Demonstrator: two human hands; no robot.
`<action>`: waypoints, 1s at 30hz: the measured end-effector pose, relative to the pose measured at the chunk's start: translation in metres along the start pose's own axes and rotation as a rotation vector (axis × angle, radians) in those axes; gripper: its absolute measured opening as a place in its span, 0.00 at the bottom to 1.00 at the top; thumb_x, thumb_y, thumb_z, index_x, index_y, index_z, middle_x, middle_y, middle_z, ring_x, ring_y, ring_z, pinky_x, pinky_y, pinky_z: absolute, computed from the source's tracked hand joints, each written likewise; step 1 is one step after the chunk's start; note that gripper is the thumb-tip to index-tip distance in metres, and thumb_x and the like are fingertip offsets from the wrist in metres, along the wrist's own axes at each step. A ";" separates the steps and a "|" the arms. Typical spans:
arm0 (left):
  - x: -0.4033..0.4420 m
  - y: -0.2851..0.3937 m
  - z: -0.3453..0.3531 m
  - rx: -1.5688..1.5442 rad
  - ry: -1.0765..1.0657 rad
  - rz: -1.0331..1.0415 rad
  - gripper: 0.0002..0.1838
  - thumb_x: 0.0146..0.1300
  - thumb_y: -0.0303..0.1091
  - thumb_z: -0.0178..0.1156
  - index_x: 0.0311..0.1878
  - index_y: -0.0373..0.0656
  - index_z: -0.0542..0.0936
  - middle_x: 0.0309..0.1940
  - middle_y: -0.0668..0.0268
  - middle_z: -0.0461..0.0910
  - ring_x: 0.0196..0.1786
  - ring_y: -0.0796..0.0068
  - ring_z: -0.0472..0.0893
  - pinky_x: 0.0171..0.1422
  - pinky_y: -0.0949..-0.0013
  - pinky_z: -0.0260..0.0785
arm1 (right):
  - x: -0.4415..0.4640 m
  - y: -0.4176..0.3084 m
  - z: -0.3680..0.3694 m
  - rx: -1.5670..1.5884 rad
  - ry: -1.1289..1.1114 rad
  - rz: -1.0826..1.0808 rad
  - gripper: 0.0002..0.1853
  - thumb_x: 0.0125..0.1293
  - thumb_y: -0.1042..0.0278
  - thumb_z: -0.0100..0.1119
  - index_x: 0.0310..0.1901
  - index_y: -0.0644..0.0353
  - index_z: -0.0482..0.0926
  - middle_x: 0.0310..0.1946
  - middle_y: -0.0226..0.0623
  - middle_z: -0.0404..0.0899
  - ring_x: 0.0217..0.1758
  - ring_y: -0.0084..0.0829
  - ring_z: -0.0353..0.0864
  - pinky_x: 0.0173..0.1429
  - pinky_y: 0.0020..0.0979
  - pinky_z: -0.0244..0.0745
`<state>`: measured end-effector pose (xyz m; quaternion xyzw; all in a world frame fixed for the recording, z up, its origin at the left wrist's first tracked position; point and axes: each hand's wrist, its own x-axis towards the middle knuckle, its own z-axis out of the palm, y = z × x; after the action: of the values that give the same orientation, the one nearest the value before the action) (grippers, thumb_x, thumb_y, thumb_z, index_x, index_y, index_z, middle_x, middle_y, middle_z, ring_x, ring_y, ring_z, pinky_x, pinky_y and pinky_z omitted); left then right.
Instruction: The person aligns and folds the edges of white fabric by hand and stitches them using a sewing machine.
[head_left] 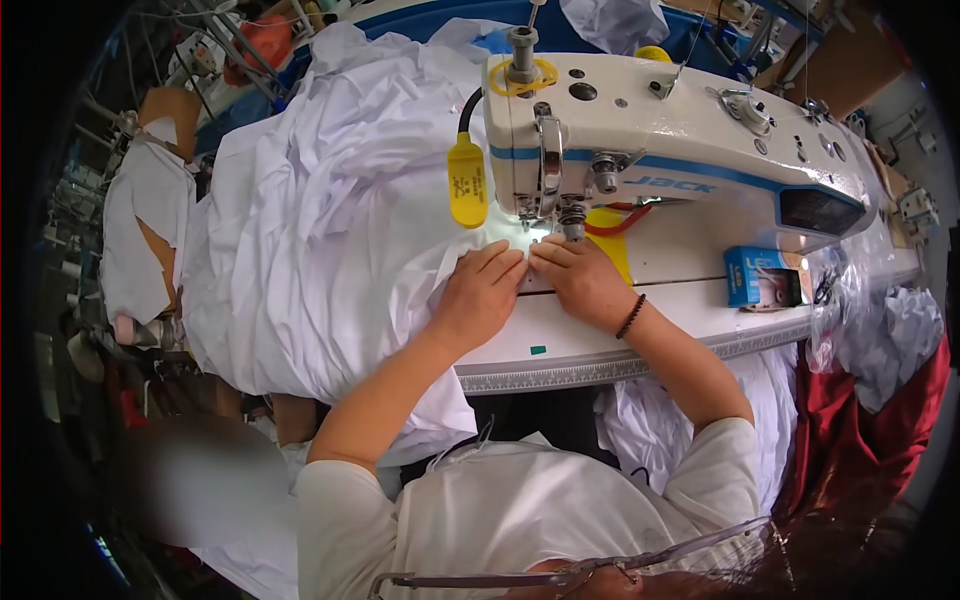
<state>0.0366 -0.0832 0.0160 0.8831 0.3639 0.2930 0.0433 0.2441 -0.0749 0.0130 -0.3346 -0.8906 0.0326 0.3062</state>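
Observation:
A white sewing machine (650, 130) with a blue stripe stands over the table, its lit needle area in front of my fingertips. White fabric (330, 240) lies in a large crumpled heap left of the needle, with one edge running under my fingers. My left hand (480, 295) is closed on that fabric just left of the needle, fingers pressed together. My right hand (585, 280), with a dark beaded bracelet (631, 316) at the wrist, pinches the cloth right beside it. The fingertips of both hands nearly touch, and the bit of cloth between them is mostly hidden.
A yellow tag (466, 181) hangs at the machine head's left. Red-handled scissors (620, 220) lie behind my right hand. Farther right are a blue LED box (765, 278) and clear plastic. A measuring tape (640, 361) runs along the front edge; red cloth (860, 440) hangs at right.

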 end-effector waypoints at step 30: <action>0.017 -0.026 0.000 -0.004 -0.078 -0.004 0.19 0.52 0.28 0.61 0.50 0.44 0.79 0.52 0.69 0.77 0.59 0.66 0.74 0.61 0.58 0.68 | 0.008 0.011 0.007 -0.099 -0.108 0.148 0.22 0.53 0.74 0.54 0.53 0.56 0.78 0.44 0.41 0.78 0.47 0.42 0.75 0.61 0.45 0.67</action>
<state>0.0298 -0.0526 0.0169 0.8930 0.3631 0.2590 0.0598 0.2424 -0.0604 0.0083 -0.4120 -0.8793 0.0290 0.2374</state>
